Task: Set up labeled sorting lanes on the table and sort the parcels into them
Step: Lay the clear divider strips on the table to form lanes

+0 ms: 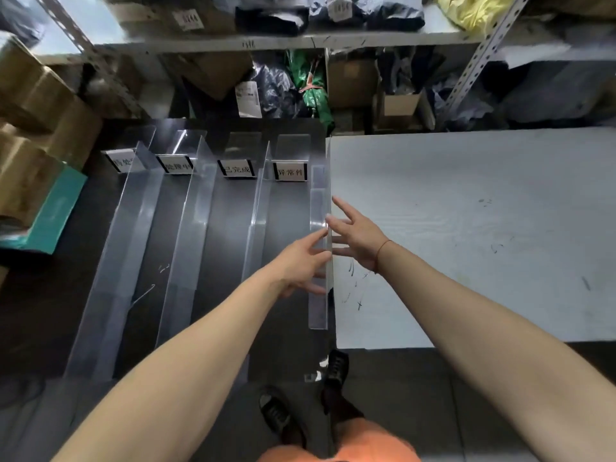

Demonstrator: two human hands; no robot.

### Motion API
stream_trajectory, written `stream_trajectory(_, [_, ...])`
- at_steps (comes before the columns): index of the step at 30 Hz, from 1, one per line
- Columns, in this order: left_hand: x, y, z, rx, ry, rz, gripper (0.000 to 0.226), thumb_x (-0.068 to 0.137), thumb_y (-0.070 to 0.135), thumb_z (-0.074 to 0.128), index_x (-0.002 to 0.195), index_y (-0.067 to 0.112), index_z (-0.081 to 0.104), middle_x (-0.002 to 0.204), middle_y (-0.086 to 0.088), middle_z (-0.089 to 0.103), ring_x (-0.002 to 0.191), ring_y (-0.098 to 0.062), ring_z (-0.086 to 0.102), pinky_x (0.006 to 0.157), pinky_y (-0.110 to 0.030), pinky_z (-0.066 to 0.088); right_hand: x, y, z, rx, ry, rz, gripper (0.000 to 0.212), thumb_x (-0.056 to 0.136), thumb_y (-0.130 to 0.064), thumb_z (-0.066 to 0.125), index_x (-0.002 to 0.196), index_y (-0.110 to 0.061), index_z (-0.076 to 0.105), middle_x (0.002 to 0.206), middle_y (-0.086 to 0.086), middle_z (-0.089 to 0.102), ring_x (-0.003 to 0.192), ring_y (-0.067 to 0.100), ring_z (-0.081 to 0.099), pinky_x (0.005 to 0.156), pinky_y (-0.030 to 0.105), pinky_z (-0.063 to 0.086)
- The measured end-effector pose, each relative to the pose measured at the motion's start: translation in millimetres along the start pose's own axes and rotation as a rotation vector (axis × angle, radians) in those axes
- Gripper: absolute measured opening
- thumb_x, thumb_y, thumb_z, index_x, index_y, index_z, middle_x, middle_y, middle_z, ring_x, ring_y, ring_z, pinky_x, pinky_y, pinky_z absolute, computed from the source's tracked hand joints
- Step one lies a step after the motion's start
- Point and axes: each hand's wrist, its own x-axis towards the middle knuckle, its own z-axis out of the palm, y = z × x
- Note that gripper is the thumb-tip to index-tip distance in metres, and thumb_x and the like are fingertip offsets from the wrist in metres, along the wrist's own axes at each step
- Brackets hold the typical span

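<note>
Both hands — left hand (301,261), right hand (358,236) — fingers spread wide, flank the rightmost clear divider (320,258) beside the fourth label (290,172).

Dim, even indoor light falls from above. The pale grey surface (466,228) reads brightest, while the black surface (43,311) beside it swallows detail. Soft glare streaks the clear acrylic dividers (196,208). Wide-angle distortion bends the grey metal shelving (480,58) at the top corners. The whole frame is slightly soft and smeared.
</note>
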Motion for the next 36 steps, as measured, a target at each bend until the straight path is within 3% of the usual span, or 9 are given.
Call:
stream_trajectory(7, [-30.6, -28.2, 6.0, -0.005, -0.041, -0.005, 0.065, 0.110, 0.018, 0.056, 0.165, 0.038, 0.028, 0.132, 0.001, 0.057, 0.108, -0.029, 0.069, 0.082, -0.054, 0.065, -2.3, 3.7, 11.0, -0.006, 0.068, -0.004, 0.059, 0.102, -0.037, 0.068, 0.156, -0.040, 0.045, 0.145, 0.002, 0.059, 0.123, 0.039, 0.065, 0.100, 0.053, 0.059])
stream_trajectory(12, [-46.9, -45.4, 9.3, 0.061, -0.059, 0.018, 0.068, 0.109, 0.019, 0.058, 0.166, 0.039, 0.026, 0.156, -0.007, 0.051, 0.114, -0.032, 0.067, 0.083, -0.053, 0.065, -8.0, 2.5, 19.2, -0.020, 0.120, -0.021, 0.055, 0.103, -0.037, 0.066, 0.155, -0.035, 0.048, 0.148, 0.004, 0.057, 0.119, 0.038, 0.067, 0.099, 0.052, 0.059])
stream_trajectory(18, [-55.9, -62.5, 14.1, 0.055, -0.044, 0.025, 0.068, 0.108, 0.021, 0.058, 0.165, 0.041, 0.028, 0.150, -0.006, 0.056, 0.113, -0.033, 0.069, 0.082, -0.052, 0.066, -8.3, 4.1, 24.9, -0.029, 0.170, -0.031, 0.050, 0.101, -0.038, 0.069, 0.149, -0.034, 0.054, 0.146, 0.005, 0.060, 0.117, 0.038, 0.068, 0.094, 0.049, 0.062])
stream_trajectory(25, [-60.7, -65.7, 19.9, 0.136, -0.023, 0.034, 0.068, 0.108, 0.025, 0.058, 0.164, 0.044, 0.026, 0.148, 0.000, 0.056, 0.106, -0.025, 0.070, 0.080, -0.047, 0.067, -8.1, 6.5, 23.2, -0.023, 0.192, -0.039, 0.053, 0.098, -0.045, 0.072, 0.148, -0.034, 0.057, 0.145, 0.005, 0.062, 0.121, 0.038, 0.067, 0.099, 0.055, 0.059])
stream_trajectory(28, [-61.8, -65.1, 17.7, 0.130, -0.022, 0.042, 0.068, 0.107, 0.028, 0.059, 0.164, 0.046, 0.026, 0.151, 0.001, 0.054, 0.108, -0.023, 0.069, 0.083, -0.046, 0.067, -12.6, 7.6, 26.6, -0.027, 0.199, -0.040, 0.058, 0.099, -0.043, 0.070, 0.153, -0.030, 0.052, 0.145, 0.005, 0.061, 0.124, 0.031, 0.065, 0.104, 0.053, 0.057])
stream_trajectory(31, [-62.9, -68.1, 18.7, 0.176, -0.016, 0.060, 0.068, 0.106, 0.033, 0.060, 0.163, 0.047, 0.025, 0.152, 0.002, 0.054, 0.116, -0.021, 0.066, 0.085, -0.043, 0.066, -21.4, 17.0, 33.2, -0.173, 0.184, -0.030, 0.071, 0.092, -0.040, 0.072, 0.157, -0.039, 0.043, 0.146, 0.001, 0.060, 0.132, 0.026, 0.060, 0.108, 0.053, 0.053])
stream_trajectory(34, [-60.8, -69.3, 18.0, 0.215, 0.001, 0.080, 0.070, 0.104, 0.036, 0.062, 0.162, 0.048, 0.026, 0.152, 0.002, 0.053, 0.120, -0.023, 0.065, 0.083, -0.040, 0.067, -28.5, 23.5, 44.9, -0.380, 0.166, -0.062, 0.074, 0.099, -0.028, 0.053, 0.164, -0.044, 0.023, 0.159, -0.002, 0.048, 0.139, 0.025, 0.053, 0.116, 0.047, 0.044])
stream_trajectory(36, [-59.6, -66.1, 15.8, 0.221, 0.007, 0.085, 0.070, 0.102, 0.034, 0.064, 0.161, 0.048, 0.029, 0.149, 0.003, 0.055, 0.117, -0.022, 0.065, 0.080, -0.038, 0.067, -33.0, 20.7, 53.9, -0.481, 0.177, -0.059, 0.075, 0.103, -0.019, 0.040, 0.167, -0.042, 0.008, 0.158, 0.003, 0.048, 0.125, 0.030, 0.058, 0.107, 0.043, 0.047])
